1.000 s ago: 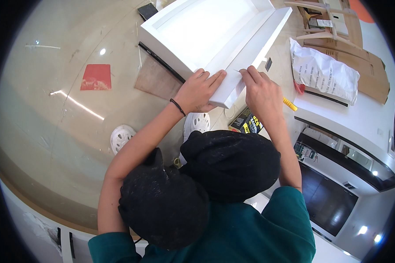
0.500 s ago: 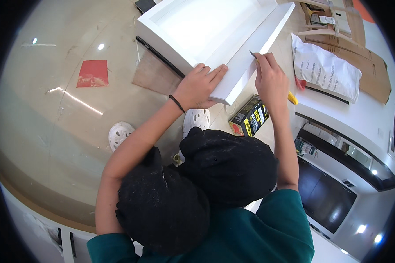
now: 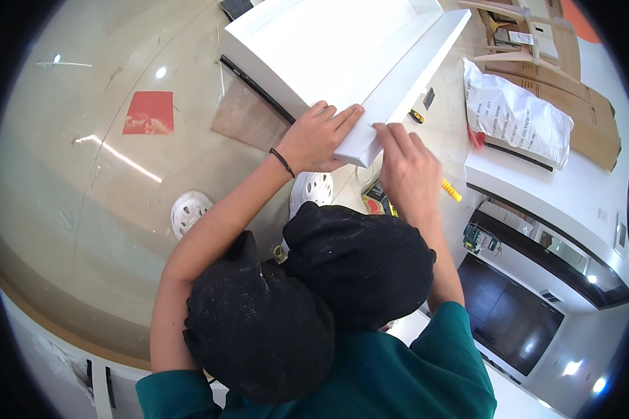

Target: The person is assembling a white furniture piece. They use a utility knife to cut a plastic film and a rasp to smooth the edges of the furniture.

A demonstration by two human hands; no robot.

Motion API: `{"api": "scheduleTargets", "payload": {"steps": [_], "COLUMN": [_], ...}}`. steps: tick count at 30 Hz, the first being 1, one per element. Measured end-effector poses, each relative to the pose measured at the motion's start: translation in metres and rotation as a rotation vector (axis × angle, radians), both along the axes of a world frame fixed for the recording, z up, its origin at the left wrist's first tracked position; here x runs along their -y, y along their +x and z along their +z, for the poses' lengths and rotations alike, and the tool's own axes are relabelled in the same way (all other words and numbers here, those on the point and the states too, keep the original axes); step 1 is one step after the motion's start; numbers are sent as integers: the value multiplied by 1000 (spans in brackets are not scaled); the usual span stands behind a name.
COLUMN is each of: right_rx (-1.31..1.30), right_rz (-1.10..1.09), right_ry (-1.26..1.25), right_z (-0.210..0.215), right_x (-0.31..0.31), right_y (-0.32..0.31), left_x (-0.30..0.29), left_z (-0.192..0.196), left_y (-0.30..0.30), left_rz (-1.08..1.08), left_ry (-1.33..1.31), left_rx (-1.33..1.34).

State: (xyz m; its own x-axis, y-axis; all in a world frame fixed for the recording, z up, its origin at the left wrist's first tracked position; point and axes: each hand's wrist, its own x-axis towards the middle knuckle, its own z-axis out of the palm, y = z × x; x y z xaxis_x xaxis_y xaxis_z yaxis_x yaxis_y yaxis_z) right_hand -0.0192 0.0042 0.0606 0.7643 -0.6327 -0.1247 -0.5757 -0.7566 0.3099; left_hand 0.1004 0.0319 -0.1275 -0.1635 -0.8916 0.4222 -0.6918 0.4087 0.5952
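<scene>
- Hands met at the near corner of a large white framed panel (image 3: 342,49), which lay tilted across the upper middle of the head view, above the pale glossy floor (image 3: 84,209).
- The left hand (image 3: 319,136) lay flat on the panel's corner with fingers spread along its raised edge, seemingly to steady it; a dark band circled that wrist.
- The right hand (image 3: 407,167) sat just beside the same corner, fingers extended toward the edge and touching or nearly touching it; whether it pinched anything could not be told.
- Such a two-handed hold looked suited to keeping the long panel from sliding or tipping.
- Below the corner, a small yellow-and-black tool (image 3: 377,202) and a yellow-handled tool (image 3: 451,190) lay close by.
- Two white round discs (image 3: 189,209) rested on the floor, near a red square (image 3: 149,112) and a brown board (image 3: 248,115).
- To the right, a white printed sack (image 3: 521,115) rested on a white tabletop (image 3: 538,188), beside flat cardboard (image 3: 580,105).
- The person's black-capped head and green sleeves filled the lower frame.
</scene>
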Motion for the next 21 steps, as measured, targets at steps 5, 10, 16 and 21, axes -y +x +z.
{"api": "scheduleTargets", "payload": {"steps": [5,10,16,21], "right_rx": [162,265,174,81], "right_rz": [-8,-156,-153,-187], "right_ry": [177,-29,-171,-127], "right_z": [9,22,-5,-18], "right_x": [-31,48,169,213], "right_y": [-1,-3,-36,-49], "left_x": [1,-1,3,0], "left_z": [-1,2,-1,3], "left_y": [-2,2,-2,1], "left_rz": [-21,-36,-42,-42], "left_ry": [19,55,52,60], "left_rx": [-28,20,18,10]}}
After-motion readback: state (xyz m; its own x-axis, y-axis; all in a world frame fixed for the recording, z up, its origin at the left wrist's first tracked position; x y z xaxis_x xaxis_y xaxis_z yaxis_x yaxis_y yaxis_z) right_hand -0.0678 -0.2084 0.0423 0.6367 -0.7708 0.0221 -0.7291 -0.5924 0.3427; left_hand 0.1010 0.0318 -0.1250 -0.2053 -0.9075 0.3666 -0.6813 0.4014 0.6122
